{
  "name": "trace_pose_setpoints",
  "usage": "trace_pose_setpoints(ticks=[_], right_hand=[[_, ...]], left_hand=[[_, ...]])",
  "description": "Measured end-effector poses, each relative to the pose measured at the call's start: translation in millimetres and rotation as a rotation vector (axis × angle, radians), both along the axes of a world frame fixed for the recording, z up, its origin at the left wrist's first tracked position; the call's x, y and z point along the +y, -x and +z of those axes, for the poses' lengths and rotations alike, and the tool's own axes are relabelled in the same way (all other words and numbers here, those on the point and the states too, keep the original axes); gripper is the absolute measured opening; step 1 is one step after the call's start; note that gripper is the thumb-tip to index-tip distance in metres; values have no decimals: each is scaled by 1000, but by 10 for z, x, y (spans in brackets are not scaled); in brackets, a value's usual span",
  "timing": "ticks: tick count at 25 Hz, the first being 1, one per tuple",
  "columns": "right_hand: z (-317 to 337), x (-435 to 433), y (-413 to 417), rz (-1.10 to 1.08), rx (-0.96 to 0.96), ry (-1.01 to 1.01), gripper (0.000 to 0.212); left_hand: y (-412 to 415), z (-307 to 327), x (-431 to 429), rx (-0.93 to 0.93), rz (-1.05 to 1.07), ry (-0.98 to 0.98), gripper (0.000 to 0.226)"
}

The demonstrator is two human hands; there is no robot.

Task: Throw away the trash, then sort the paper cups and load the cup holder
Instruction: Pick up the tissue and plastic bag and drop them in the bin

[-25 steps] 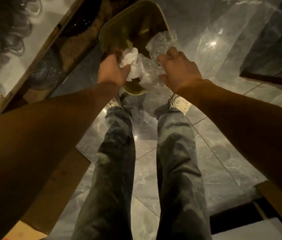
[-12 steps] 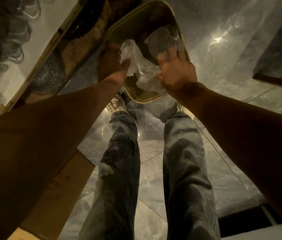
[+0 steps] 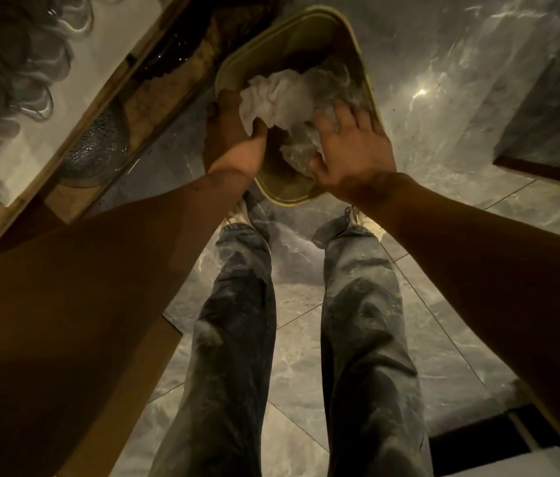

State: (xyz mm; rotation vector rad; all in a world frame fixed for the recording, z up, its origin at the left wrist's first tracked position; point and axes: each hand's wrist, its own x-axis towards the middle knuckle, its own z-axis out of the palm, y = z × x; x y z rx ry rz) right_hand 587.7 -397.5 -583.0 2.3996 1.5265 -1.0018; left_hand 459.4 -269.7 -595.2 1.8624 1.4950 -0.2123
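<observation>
Trash (image 3: pixel 282 98) is now lower than a second ago, inside the bin (image 3: pixel 370 87), no longer above its rim. The left hand (image 3: pixel 234 142) still pinches the white paper, while the right hand (image 3: pixel 351 149) has spread its fingers over the clear plastic. Judging from this, the throwing step is almost finished; cups are not in view.

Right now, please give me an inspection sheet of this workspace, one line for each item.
Surface: glossy grey marble floor tiles, with light glare.
Job's things: crumpled white paper and clear plastic wrap over the open trash bin; no paper cups or cup holder seen.
Clutter: nothing seen on the floor.
Grippers: left hand holds the paper at the bin's rim; right hand has spread fingers against the plastic.
Cables: nothing seen.
Surroundings: wooden-edged table at left, glass bowl beneath it; the person's jeans below.
</observation>
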Motion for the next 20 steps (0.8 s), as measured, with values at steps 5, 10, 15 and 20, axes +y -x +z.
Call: trace_pose_setpoints(ticks=[5, 10, 15, 20], right_hand=[[425, -97, -98, -43, 40, -26, 62], [1187, -219, -204, -129, 46, -124, 51], [2249, -374, -368, -240, -8, -224, 46], [3381, -676, -641, -304, -46, -374, 49]], left_hand=[[106, 450, -93, -27, -181, 26, 39], [-55, 1332, -208, -53, -465, -47, 34], [-266, 2415, -402, -103, -602, -129, 38], [-585, 3603, -650, -180, -703, -284, 38]])
